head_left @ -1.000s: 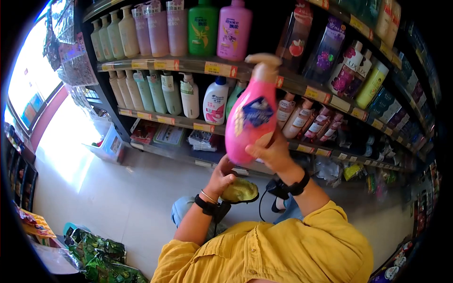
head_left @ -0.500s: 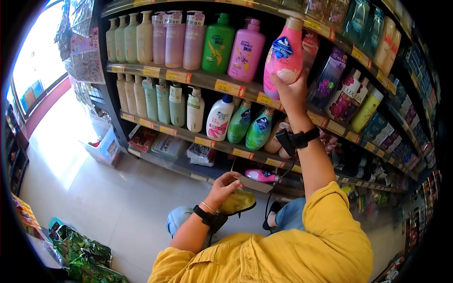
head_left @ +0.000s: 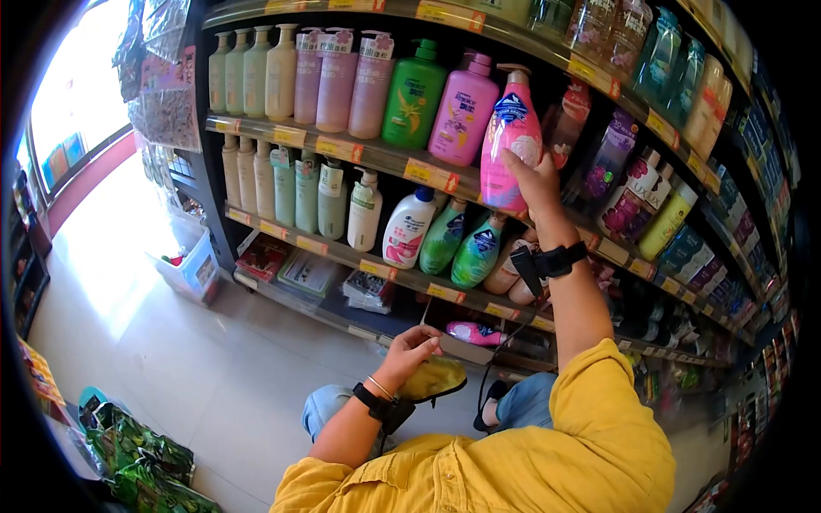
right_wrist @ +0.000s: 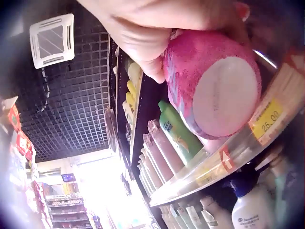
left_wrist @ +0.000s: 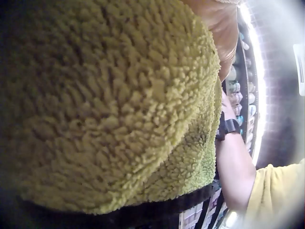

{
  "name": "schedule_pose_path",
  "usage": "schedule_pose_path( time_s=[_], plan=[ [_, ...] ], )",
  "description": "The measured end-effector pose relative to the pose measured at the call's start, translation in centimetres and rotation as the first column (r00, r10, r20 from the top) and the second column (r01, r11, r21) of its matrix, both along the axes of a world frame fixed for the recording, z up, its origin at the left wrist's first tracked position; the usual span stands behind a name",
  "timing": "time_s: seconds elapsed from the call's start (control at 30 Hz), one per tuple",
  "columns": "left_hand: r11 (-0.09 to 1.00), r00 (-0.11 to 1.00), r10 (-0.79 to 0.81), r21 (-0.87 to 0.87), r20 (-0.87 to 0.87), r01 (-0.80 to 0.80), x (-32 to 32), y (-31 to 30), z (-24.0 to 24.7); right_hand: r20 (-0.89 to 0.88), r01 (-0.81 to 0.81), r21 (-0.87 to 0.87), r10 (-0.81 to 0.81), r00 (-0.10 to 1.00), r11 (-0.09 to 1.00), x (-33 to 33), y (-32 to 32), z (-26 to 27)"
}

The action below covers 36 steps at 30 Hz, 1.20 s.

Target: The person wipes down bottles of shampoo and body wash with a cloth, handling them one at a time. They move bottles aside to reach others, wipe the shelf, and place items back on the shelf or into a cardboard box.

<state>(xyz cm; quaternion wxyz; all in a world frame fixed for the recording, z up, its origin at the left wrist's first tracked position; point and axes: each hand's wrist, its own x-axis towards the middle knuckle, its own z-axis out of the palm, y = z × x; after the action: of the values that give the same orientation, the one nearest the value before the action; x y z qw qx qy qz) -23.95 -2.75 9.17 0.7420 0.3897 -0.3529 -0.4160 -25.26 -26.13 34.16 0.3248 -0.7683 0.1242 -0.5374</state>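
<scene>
A pink pump bottle (head_left: 511,141) stands nearly upright at the edge of the upper shelf, right of a pink-purple pump bottle (head_left: 464,111). My right hand (head_left: 537,184) grips its lower side with thumb and fingers. In the right wrist view the bottle's pale oval base (right_wrist: 226,95) shows just above the shelf lip. My left hand (head_left: 406,359) is low in front of the shelves and holds a fuzzy yellow-green cloth (head_left: 434,379) with a dark edge. That cloth fills most of the left wrist view, hiding most of the left fingers.
A green pump bottle (head_left: 415,94) and several lilac ones line the upper shelf. Green bottles (head_left: 479,252) and a white one (head_left: 409,227) stand below. Another pink bottle (head_left: 475,333) lies on the bottom level. A clear plastic bin (head_left: 188,269) sits on the floor.
My right hand has carried the pink bottle from in front of the lower shelf up and right, then lowered it to the upper shelf's edge. The left hand stays low with the cloth.
</scene>
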Motion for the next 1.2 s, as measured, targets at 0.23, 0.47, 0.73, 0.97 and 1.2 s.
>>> schedule_pose_path(
  time_s=[0.23, 0.47, 0.73, 0.97, 1.2],
  plan=[
    [1.000, 1.000, -0.009, -0.019, 0.024, 0.010, -0.2, -0.2, -0.1, 0.020, -0.285, 0.303, 0.293, 0.956, 0.910, 0.0, -0.3, 2.1],
    [1.000, 1.000, -0.004, 0.004, 0.030, 0.004, -0.4, -0.3, -0.5, 0.049, 0.071, 0.032, -0.072, 0.996, 0.997, 0.8, 0.8, 2.5],
    [0.999, 0.998, -0.021, 0.038, 0.057, 0.019, -0.4, -0.2, -0.3, 0.127, 0.333, -0.050, -0.325, 0.937, 0.942, 2.3, 0.8, 1.6],
    [0.999, 0.999, -0.027, 0.040, 0.047, 0.025, -0.6, 0.0, 0.2, 0.212, 0.381, -0.146, -0.347, 0.914, 0.913, 4.8, -3.4, -0.1],
    [0.998, 0.997, -0.035, 0.047, 0.070, 0.031, -0.5, 0.0, -0.1, 0.070, 0.558, -0.105, -0.554, 0.830, 0.823, 5.2, -1.7, 0.7]
  ],
)
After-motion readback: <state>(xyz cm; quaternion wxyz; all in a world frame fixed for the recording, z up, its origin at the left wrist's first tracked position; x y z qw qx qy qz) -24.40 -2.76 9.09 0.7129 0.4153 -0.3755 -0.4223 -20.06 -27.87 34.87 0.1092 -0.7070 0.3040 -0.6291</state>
